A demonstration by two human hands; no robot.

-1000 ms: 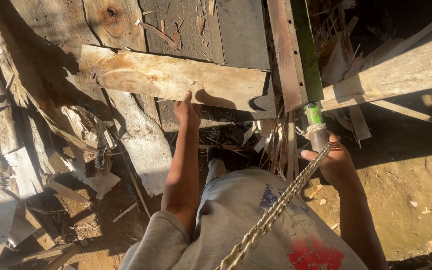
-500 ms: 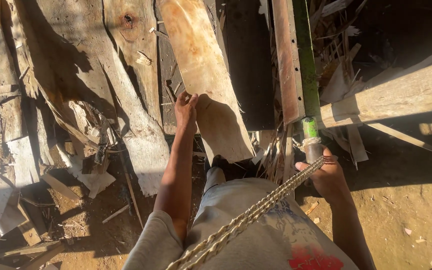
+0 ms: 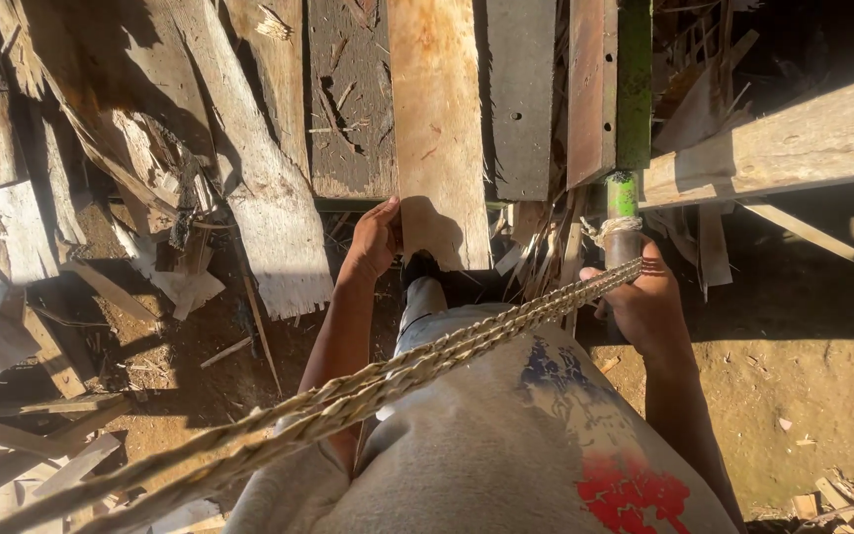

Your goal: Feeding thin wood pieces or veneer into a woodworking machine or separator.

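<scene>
2 bare hands show — the left hand (image 3: 376, 240) and the right hand (image 3: 647, 302). 1 long plank (image 3: 437, 129) stands out in front of the left hand. 1 braided rope (image 3: 348, 396) crosses the view. 1 green pole (image 3: 624, 213), with 1 cord wrap (image 3: 610, 227) tied on it. 1 pale beam (image 3: 793, 138) at the right — the loose scraps around are too many to count.
</scene>
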